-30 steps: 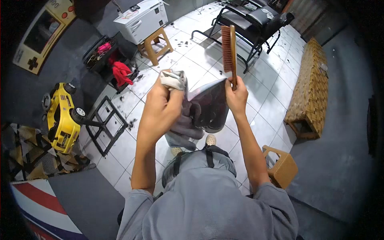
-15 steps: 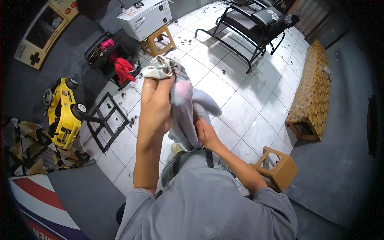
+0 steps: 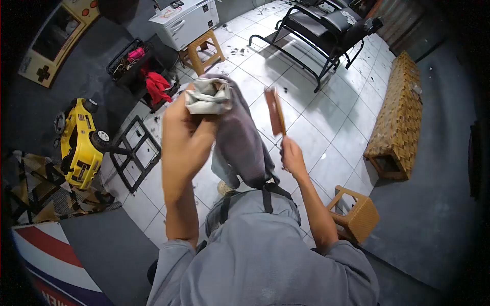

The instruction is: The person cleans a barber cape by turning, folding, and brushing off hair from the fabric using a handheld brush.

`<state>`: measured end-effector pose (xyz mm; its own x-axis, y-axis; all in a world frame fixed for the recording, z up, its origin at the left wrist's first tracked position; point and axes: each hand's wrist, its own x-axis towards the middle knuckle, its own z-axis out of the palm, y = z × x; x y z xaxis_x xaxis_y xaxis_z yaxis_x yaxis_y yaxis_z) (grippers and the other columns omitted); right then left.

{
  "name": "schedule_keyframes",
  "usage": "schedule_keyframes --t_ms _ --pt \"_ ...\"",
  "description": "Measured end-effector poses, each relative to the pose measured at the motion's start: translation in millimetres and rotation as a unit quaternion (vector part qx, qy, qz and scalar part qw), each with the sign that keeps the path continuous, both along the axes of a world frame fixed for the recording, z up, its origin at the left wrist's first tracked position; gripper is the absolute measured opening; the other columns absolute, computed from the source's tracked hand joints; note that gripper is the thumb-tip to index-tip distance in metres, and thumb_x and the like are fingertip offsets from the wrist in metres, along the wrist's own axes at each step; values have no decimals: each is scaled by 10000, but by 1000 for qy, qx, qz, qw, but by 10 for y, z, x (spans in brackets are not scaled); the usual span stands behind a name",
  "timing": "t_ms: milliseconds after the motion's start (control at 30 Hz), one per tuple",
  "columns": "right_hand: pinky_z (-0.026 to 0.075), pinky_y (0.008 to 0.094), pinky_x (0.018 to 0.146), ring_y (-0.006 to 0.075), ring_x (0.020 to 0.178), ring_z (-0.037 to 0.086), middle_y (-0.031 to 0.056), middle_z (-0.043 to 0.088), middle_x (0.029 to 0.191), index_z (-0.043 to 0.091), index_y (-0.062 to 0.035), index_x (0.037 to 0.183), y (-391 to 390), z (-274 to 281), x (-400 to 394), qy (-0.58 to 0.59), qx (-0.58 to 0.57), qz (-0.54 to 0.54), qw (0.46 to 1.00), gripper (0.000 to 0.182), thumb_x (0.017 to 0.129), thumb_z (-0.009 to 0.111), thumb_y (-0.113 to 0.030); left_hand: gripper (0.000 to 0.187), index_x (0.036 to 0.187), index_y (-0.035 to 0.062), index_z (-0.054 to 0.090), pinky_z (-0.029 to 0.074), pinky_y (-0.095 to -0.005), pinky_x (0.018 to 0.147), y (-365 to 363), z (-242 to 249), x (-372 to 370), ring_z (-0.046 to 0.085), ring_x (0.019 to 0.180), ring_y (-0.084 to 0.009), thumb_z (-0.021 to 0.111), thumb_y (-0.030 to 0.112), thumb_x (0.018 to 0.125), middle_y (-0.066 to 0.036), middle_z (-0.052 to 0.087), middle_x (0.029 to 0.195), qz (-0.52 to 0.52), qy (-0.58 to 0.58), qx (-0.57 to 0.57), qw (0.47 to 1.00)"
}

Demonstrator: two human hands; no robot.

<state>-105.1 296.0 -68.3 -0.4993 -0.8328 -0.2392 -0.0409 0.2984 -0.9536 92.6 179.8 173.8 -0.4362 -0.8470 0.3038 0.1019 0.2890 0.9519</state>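
Observation:
My left hand (image 3: 185,143) is raised and closed around the top of a grey cloth (image 3: 246,140). A pale, folded end sticks out above the thumb, and the rest hangs down to the waist. To the right of the cloth, my right hand (image 3: 293,155) grips the lower end of a brush (image 3: 275,112). The brush stands nearly upright, with a reddish-brown face and a light wooden edge, slightly blurred. It is apart from the cloth.
Dark tufts lie on the white tile floor (image 3: 265,66). A woven stool (image 3: 357,217) stands near my right elbow, with a woven bench (image 3: 395,117) beyond. A black reclining chair (image 3: 316,35) is ahead. On the left are a black frame (image 3: 133,153) and a yellow toy car (image 3: 80,143).
My right hand has come out from behind the cloth and moved right, bringing the brush into plain view. My left hand has shifted slightly left, still holding the cloth, which hangs differently.

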Motion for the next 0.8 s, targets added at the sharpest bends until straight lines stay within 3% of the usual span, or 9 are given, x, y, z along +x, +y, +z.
schedule_keyframes --t_ms 67,133,200,333,400,433,533,700,800 --pt "261 200 367 53 409 308 -53 345 541 415 -101 775 -102 773 247 -171 -124 10 977 402 945 319 -452 289 1035 -23 537 417 -193 731 10 -53 -137 521 828 -57 485 -121 768 -16 573 907 -12 10 21 1000" --pt "305 206 422 55 496 368 -28 410 629 474 -62 869 -69 1162 484 -171 -162 42 971 410 954 301 -424 282 1040 -23 537 424 -199 740 -5 -101 -262 523 830 -62 488 -112 777 -23 574 918 -4 36 -6 999" --pt "389 321 477 186 522 485 53 524 663 468 -18 930 -143 990 709 -26 -219 88 971 407 960 289 -382 290 1053 -22 541 427 -200 762 -25 -77 -331 529 851 -70 501 -110 780 -29 579 940 25 61 -32 997" --pt "449 455 590 396 677 572 191 600 819 468 -26 1065 -122 16 766 122 -38 192 973 319 954 326 -288 301 1072 -13 554 431 -199 790 -129 -49 -250 544 889 -83 590 -80 781 -36 590 981 90 136 -46 985" --pt "463 479 630 398 783 571 198 595 893 474 -66 1110 25 -591 584 295 177 270 899 277 930 356 -241 281 1063 -15 562 436 -197 785 -124 24 -201 551 874 -81 613 -62 791 -39 597 970 143 155 -28 977" --pt "446 506 600 408 690 582 251 583 711 510 1 917 226 -813 448 346 114 277 889 366 944 338 -322 272 1059 -20 563 435 -200 797 -163 -13 -162 552 873 -80 610 -60 794 -40 602 970 135 199 -27 970" --pt "456 502 636 424 657 576 260 588 709 555 17 834 631 -1991 -61 363 185 334 850 415 935 328 -316 272 1057 -20 565 438 -210 809 -125 0 -176 557 885 -87 608 -65 792 -41 604 973 127 188 -28 974" --pt "459 447 607 346 645 602 208 612 725 572 -2 834 176 -1052 -202 280 182 135 933 416 936 342 -332 290 1057 -17 569 439 -219 816 -165 -147 -251 565 894 -97 615 -71 776 -48 604 975 119 126 -29 984" --pt "375 279 457 140 497 457 62 480 609 486 -38 798 -180 279 48 -23 -8 3 1000 412 948 331 -389 289 1033 -11 535 444 -222 802 -112 -162 -354 574 874 -105 609 -91 765 -53 599 937 117 142 -40 982"
